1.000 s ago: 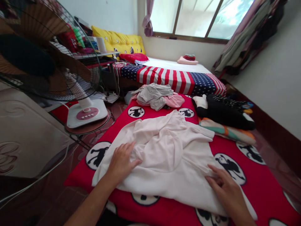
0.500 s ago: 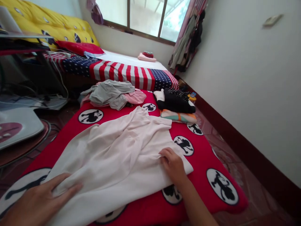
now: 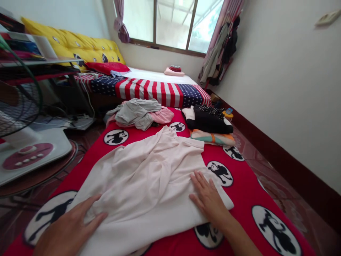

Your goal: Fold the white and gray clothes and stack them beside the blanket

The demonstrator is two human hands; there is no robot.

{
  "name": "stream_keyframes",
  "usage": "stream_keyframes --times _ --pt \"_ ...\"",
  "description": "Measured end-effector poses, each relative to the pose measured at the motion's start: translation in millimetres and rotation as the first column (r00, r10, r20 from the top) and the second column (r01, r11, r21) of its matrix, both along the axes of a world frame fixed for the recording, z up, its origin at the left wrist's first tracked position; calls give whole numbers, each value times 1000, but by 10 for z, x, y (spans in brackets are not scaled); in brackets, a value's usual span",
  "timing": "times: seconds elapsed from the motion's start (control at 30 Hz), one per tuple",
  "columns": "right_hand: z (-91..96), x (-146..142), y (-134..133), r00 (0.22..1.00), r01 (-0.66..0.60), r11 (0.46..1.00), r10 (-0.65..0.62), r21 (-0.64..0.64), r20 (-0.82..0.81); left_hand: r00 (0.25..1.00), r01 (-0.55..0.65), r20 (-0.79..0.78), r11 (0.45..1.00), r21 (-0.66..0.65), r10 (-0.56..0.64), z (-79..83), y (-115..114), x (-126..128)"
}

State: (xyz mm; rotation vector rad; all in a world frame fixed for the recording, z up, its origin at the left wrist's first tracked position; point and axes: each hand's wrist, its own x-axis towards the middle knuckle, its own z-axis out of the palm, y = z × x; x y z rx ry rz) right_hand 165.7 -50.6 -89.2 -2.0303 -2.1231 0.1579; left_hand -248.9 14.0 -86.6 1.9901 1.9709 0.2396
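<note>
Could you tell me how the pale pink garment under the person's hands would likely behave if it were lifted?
The pale pink garment would probably hang limp, since it lies in soft folds under the left hand. It looks light for its size, with the fabric seeming thin beneath the right hand. It seems unlikely to roll or break.

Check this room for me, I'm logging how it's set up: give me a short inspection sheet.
Surface: red mattress with black-and-white monkey circles, on the floor.
Job's things: pale pink cloth garment, spread out, wrinkled.
Clutter: crumpled grey garment on a pink one; folded black clothing on striped cloth.
Hands: left hand and right hand flat on the garment.
Cables: thin white cables, left, behind the fan.
Surroundings: white electric fan, stars-and-stripes bed, window.
</note>
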Motion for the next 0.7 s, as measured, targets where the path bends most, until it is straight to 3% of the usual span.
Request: stream_keyframes --times 0.17,0.3,0.43,0.6,0.7 --pt "59 -189 302 993 -52 996 60 71 -105 985 166 18 978 130 -170 308 55 238" --pt "-79 -257 583 992 -79 988 91 133 -83 931 291 140 917 272 -337 498 357 508" --pt "-222 -215 705 994 -53 976 71 211 -78 885 343 185 868 359 -426 600 963 866" --pt "-235 -184 665 984 -30 954 81 297 -161 909 288 235 926 242 -344 515 1884 1333" --pt "-220 -187 653 971 3 948 73 318 -227 916 283 241 942 177 -321 435 2290 1566"
